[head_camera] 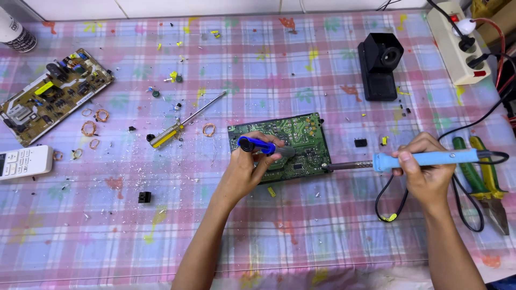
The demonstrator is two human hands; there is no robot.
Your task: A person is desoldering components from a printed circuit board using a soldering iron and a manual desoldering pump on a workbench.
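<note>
On a tabletop [322,236] covered with a pink and blue checked cloth, a green circuit board [301,140] lies flat near the middle, and both hands work over it. The left hand [244,172] is closed around a blue desoldering pump [263,146], whose grey tip rests on the board. The right hand [424,169] grips the light-blue handle of a soldering iron [408,159], held roughly level, with its metal tip touching the right edge of the green board. The iron's black cord loops down beside that hand. Just to its right lie pliers [484,177] with green and yellow handles. A yellow-handled screwdriver [183,122] lies to the left of the board, among small copper wire coils and scattered bits. Farther left sits a second, tan circuit board [51,94], with a white remote control [24,161] below it. A black holder [380,64] and a white power strip [457,45] stand at the far right.
</note>
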